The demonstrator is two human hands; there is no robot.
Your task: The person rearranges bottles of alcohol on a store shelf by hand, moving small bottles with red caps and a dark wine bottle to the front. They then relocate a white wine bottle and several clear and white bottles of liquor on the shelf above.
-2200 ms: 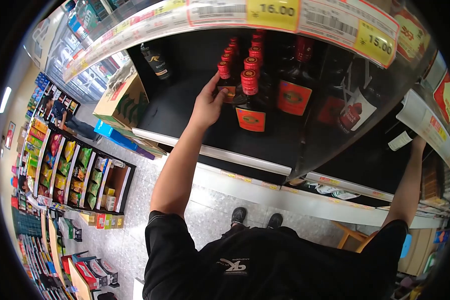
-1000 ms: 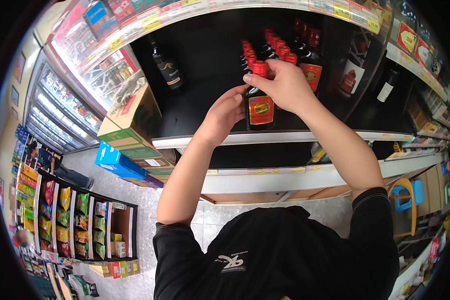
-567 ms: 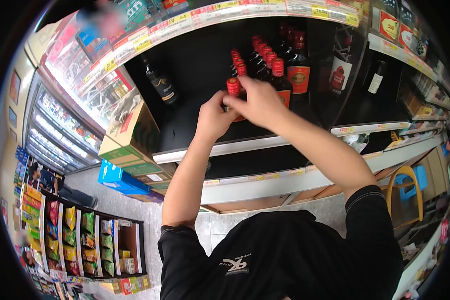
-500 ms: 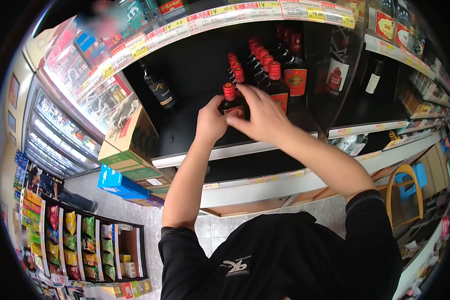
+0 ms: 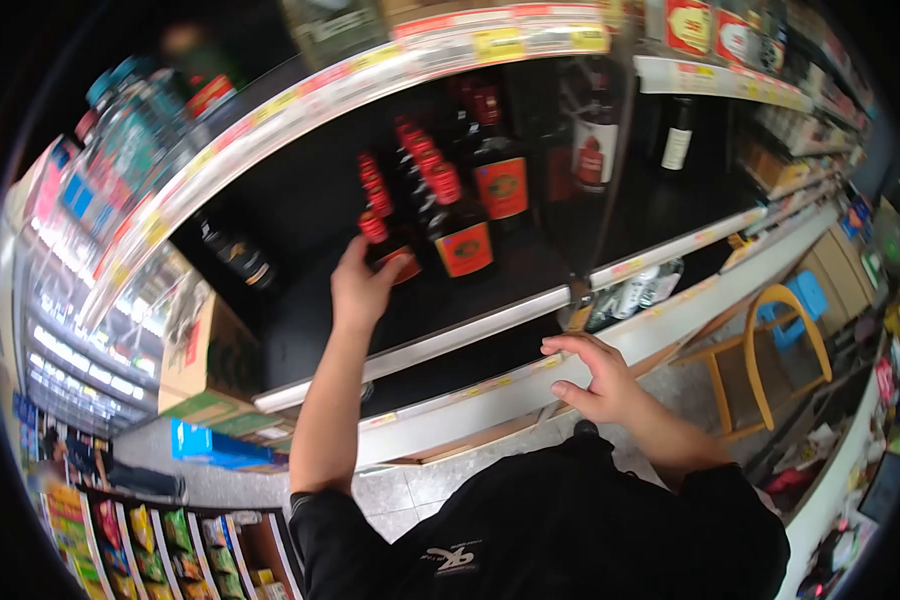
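My left hand (image 5: 360,290) is around a dark liquor bottle (image 5: 396,245) with a red cap, thumb on one side and fingers on the other. That bottle stands upright at the front of a row of red-capped bottles (image 5: 372,182) on the black shelf (image 5: 320,330). Just to its right is a second row, led by a bottle with an orange-red label (image 5: 465,250). My right hand (image 5: 600,380) is away from the bottles, in front of the lower shelf's edge, its thumb and fingers apart and nothing between them.
A larger orange-labelled bottle (image 5: 502,188) stands behind on the right. At the left are a dark wine bottle (image 5: 238,255) and a cardboard box (image 5: 205,350). A wooden chair (image 5: 760,375) stands at the right, a snack rack (image 5: 185,545) at lower left.
My right hand has left the bottle and drawn back down to the right. My left hand stays at the front bottle. The whole view has shifted, with some blur.
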